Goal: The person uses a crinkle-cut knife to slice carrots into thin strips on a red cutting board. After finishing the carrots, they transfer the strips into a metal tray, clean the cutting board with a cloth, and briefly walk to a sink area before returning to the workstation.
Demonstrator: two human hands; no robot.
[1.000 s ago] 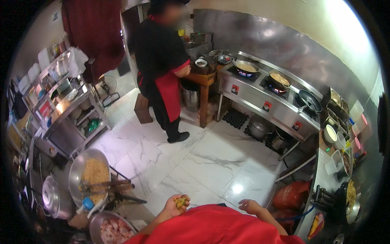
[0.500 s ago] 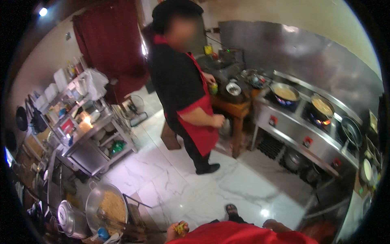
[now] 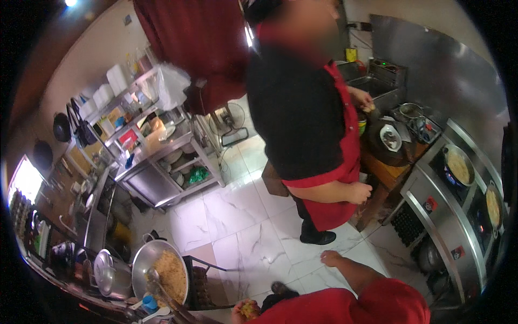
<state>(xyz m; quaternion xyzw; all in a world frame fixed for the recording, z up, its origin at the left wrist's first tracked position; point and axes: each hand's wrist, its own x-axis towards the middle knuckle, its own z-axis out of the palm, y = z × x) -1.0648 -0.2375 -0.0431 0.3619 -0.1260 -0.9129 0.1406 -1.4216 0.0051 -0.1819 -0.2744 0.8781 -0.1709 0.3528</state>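
Low in the picture, my left hand (image 3: pixel 240 312) is closed around a small yellow-green lump (image 3: pixel 249 309) that looks like food; its exact kind is unclear. My right hand (image 3: pixel 330 258) is held out in front of my red top, over the marble floor, and touches nothing. Its fingers are too small and blurred to read. Left of my left hand stands a wide metal basin (image 3: pixel 137 270) of orange-brown rice (image 3: pixel 171 274), with a ladle in it.
A co-worker (image 3: pixel 302 113) in a red apron stands ahead beside a wooden table (image 3: pixel 380 171). Pans (image 3: pixel 458 166) cook on the stove (image 3: pixel 431 186) at right. A lidded pot (image 3: pixel 111 274) stands beside the basin; a steel counter (image 3: pixel 151 186) lies far left.
My view has swung right and moved nearer the co-worker. My right arm has reached forward, away from my body. The co-worker's far hand has lifted off a can. The lump stays in my left hand.
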